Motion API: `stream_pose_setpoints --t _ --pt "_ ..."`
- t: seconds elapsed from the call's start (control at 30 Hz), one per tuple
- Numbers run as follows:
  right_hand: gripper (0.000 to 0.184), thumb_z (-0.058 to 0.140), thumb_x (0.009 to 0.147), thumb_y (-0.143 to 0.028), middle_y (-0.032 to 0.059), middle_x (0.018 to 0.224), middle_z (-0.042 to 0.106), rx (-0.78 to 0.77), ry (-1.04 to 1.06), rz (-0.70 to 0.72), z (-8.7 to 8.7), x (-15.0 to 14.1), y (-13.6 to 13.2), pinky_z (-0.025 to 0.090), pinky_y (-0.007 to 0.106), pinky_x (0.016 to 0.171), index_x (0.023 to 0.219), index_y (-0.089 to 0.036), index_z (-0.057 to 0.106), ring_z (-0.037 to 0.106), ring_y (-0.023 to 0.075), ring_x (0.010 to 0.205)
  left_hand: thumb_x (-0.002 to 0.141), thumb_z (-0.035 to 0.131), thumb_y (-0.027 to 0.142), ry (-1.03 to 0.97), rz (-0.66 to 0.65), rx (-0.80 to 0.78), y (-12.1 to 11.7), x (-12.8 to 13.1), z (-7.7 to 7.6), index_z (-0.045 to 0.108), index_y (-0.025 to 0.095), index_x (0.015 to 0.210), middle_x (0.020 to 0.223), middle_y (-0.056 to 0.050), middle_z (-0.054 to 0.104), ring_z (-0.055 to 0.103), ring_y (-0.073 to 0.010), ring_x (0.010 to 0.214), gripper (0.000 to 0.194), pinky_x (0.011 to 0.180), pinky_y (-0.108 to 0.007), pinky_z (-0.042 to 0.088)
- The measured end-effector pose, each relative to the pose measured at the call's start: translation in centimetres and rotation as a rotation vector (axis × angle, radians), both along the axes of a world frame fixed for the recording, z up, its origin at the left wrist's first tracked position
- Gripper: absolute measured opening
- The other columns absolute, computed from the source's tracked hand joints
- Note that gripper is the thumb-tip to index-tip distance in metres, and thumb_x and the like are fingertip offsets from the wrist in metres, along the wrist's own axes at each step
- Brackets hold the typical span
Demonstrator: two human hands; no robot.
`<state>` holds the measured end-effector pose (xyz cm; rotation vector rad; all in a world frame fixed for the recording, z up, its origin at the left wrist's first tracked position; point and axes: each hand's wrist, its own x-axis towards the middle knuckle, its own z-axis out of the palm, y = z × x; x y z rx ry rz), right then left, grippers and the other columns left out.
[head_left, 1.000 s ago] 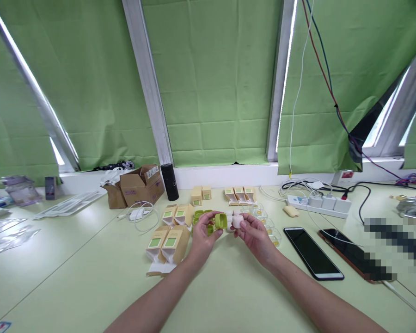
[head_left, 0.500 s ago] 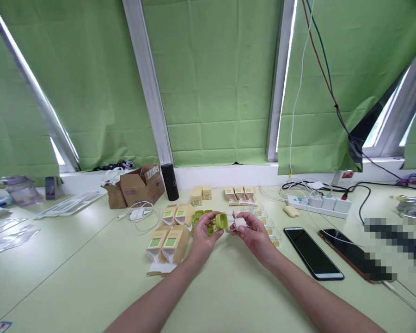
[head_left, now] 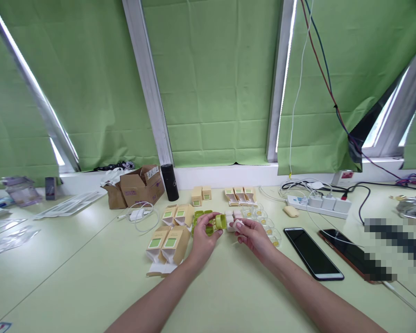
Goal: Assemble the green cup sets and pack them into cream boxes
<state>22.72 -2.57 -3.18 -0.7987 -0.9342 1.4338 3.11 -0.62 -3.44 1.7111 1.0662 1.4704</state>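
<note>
My left hand (head_left: 204,238) is closed around a small green square cup (head_left: 221,221), its open side facing right. In my right hand (head_left: 253,237) the fingers pinch a small white block (head_left: 236,225), partly hidden by them. Cup and block are close together, just above the table; whether they touch I cannot tell. Behind the left hand lie several more green cups (head_left: 197,214). Pinkish-white pieces (head_left: 229,216) stand just past the hands. Beside the right hand are several clear plastic covers (head_left: 273,232) with yellow spots in them.
To the left stand open tan cartons (head_left: 176,241) with green labels. More small cartons (head_left: 240,196) are at the back, near a black bottle (head_left: 169,182) and a cardboard box (head_left: 142,186). Phones (head_left: 313,253) and a power strip (head_left: 319,206) with cables lie to the right.
The white block has turned in my right fingers and is now more covered by them. My left hand with the green cup has barely shifted.
</note>
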Motion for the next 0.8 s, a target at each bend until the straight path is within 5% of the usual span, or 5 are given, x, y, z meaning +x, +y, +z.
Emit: stream_pose_setpoints --t 0.27,0.8 --pt "0.051 0.099 0.058 -0.035 0.0101 0.097 0.079 0.068 0.111 0.035 0.5 -0.3 -0.4 0.049 0.028 0.059 0.102 -0.017 0.081 0.067 0.0207 0.077 0.072 0.074 0.012 0.059 0.055 0.029 -0.3 0.1 0.5 0.075 0.023 0.117 0.120 -0.010 0.067 0.064 -0.0277 0.109 0.047 0.094 -0.042 0.051" --pt "0.045 0.096 0.064 -0.050 0.0063 0.078 0.075 0.202 -0.126 -0.063 -0.1 -0.3 0.1 0.049 0.029 0.053 0.091 -0.018 0.079 0.061 0.0184 0.065 0.068 0.078 0.008 0.044 0.015 0.031 -1.3 0.8 0.8 0.080 0.029 0.112 0.121 -0.009 0.057 0.057 -0.0311 0.120 0.048 0.109 -0.048 0.048"
